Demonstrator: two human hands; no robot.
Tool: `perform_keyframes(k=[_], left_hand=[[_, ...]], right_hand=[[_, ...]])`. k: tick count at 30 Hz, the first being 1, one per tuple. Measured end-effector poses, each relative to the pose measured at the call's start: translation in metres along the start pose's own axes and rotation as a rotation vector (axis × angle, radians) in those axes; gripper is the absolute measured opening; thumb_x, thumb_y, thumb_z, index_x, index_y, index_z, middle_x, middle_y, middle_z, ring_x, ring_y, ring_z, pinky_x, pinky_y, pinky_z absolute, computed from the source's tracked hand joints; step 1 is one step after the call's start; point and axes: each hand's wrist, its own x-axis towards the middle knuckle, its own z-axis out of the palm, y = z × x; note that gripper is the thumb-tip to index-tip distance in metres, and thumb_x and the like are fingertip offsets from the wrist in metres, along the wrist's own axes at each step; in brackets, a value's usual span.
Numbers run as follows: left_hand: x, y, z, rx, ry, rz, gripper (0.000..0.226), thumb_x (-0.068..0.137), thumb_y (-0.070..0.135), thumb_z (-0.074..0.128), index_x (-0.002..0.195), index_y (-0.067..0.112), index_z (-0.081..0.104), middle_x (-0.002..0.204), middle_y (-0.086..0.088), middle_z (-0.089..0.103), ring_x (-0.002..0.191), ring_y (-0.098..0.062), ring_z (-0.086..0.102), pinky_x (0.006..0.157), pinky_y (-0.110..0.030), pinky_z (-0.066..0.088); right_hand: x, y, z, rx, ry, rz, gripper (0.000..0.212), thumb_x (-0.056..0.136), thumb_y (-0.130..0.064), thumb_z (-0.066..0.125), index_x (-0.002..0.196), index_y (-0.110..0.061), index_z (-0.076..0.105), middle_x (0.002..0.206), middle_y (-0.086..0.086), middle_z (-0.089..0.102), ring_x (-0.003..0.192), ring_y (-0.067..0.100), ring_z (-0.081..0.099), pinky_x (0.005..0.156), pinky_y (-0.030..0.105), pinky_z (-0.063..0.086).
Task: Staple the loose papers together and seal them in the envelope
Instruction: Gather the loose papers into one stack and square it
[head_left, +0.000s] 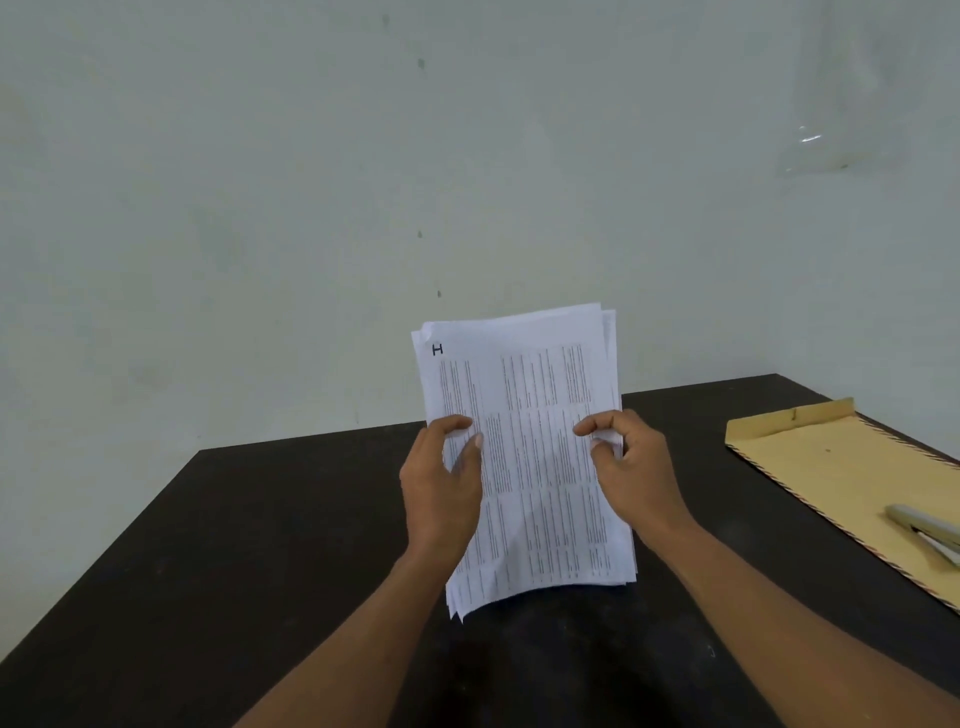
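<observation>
A stack of white printed papers (530, 447) stands nearly upright above the dark table, its sheets slightly out of line at the edges. My left hand (441, 483) grips the stack's left edge and my right hand (634, 467) pinches its right edge. A brown envelope (831, 467) with a striped border lies flat at the table's right side, flap end toward the wall. A grey stapler (930, 532) rests on the envelope's near part, partly cut off by the frame's right edge.
The dark table (260, 545) stretches from the wall toward me, its far edge meeting a pale green wall (311, 208). A clear plastic sheet (841, 119) hangs on the wall at upper right.
</observation>
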Motion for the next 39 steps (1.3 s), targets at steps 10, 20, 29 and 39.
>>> perform_keyframes(k=[10, 20, 29, 39], left_hand=[[-0.004, -0.012, 0.017, 0.24, -0.149, 0.045, 0.025, 0.097, 0.018, 0.061, 0.121, 0.024, 0.057, 0.12, 0.01, 0.053, 0.108, -0.005, 0.051, 0.092, -0.017, 0.044], [-0.003, 0.0, 0.031, 0.153, -0.092, 0.056, 0.021, 0.096, 0.014, 0.064, 0.116, 0.02, 0.061, 0.117, 0.007, 0.058, 0.11, -0.005, 0.054, 0.081, 0.002, 0.038], [0.0, -0.008, 0.02, 0.104, -0.254, -0.082, 0.021, 0.097, 0.006, 0.06, 0.113, 0.02, 0.064, 0.123, 0.009, 0.058, 0.104, -0.003, 0.058, 0.064, 0.004, 0.041], [0.008, 0.004, 0.002, 0.017, -0.253, -0.051, 0.036, 0.092, 0.009, 0.07, 0.116, 0.028, 0.051, 0.117, 0.016, 0.054, 0.096, 0.006, 0.058, 0.067, 0.003, 0.044]], right_hand=[[-0.012, 0.029, -0.002, -0.051, 0.056, 0.01, 0.03, 0.09, 0.006, 0.058, 0.084, -0.021, 0.068, 0.105, -0.009, 0.06, 0.1, 0.015, 0.064, 0.063, 0.013, 0.052], [-0.008, 0.026, -0.01, -0.111, -0.008, -0.008, 0.023, 0.092, 0.004, 0.058, 0.086, -0.016, 0.068, 0.104, -0.014, 0.058, 0.116, 0.017, 0.059, 0.086, 0.039, 0.061], [-0.01, 0.031, -0.012, -0.124, -0.012, 0.007, 0.027, 0.091, 0.006, 0.058, 0.087, -0.018, 0.068, 0.104, -0.021, 0.056, 0.104, 0.006, 0.057, 0.072, 0.017, 0.058], [0.007, 0.008, -0.024, -0.098, -0.076, 0.019, 0.027, 0.091, 0.004, 0.058, 0.102, -0.021, 0.06, 0.12, -0.01, 0.057, 0.092, 0.011, 0.063, 0.055, 0.014, 0.053]])
